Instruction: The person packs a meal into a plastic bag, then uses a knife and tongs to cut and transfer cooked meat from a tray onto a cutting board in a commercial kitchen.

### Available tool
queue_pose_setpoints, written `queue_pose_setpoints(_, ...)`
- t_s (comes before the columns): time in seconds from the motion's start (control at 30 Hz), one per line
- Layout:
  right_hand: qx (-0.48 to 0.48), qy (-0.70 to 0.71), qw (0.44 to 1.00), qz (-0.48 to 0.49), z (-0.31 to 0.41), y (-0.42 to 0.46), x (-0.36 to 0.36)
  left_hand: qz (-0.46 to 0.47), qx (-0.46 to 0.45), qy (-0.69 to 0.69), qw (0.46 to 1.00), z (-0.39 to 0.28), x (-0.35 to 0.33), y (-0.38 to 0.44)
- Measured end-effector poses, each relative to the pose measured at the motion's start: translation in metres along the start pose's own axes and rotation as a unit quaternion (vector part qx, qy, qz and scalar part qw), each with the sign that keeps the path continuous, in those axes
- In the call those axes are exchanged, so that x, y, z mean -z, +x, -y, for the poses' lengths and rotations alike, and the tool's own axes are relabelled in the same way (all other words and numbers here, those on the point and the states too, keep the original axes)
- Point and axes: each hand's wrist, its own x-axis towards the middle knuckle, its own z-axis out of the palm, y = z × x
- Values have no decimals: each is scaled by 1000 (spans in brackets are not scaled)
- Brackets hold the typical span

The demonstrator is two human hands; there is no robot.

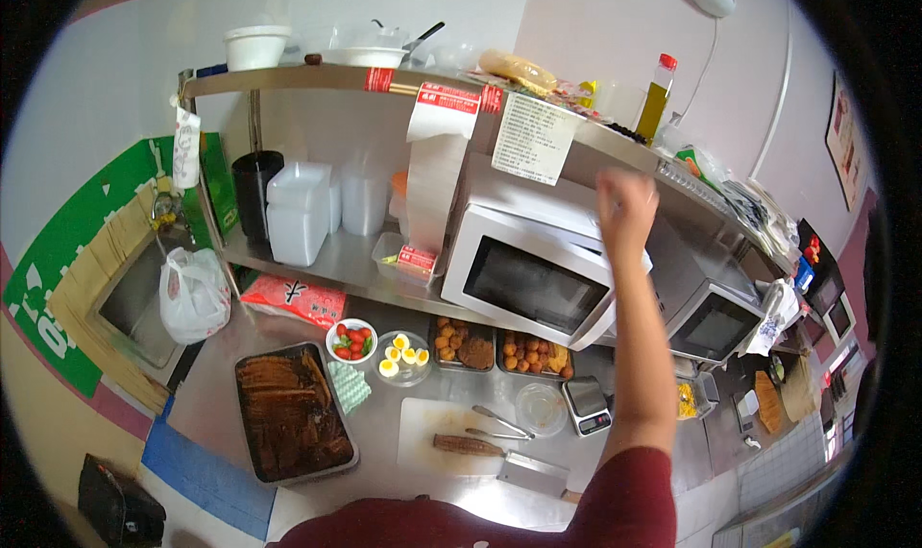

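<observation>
My right hand (625, 208), blurred and with curled fingers, is raised beside the white microwave oven (533, 278), below the edge of the upper steel shelf (616, 139). Whether anything is inside its fingers cannot be seen. My left hand is out of view. On the counter before me, a white cutting board (425, 433) bears a brown strip of food (467, 445), metal tongs (500, 422) and a cleaver (533, 474). At the left is a black tray (353, 453) of brown, sauced food pieces (284, 389).
Behind the board stand a bowl of cherry tomatoes (351, 340), halved boiled eggs (401, 353), two trays of brown balls (536, 353), a clear plastic bowl (540, 409) and a digital scale (587, 404). A plastic bag (193, 296) lies left; a second microwave (713, 321) stands right.
</observation>
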Motion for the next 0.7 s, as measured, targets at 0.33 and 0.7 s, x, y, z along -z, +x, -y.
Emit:
queue_pose_setpoints(0.33,-194,-134,918,320,-62,149,-106,-37,-124,-9,992,-111,-7,51)
queue_pose_setpoints(0.7,-259,-100,957,84,-70,172,-110,-34,-134,-2,990,-110,-12,60)
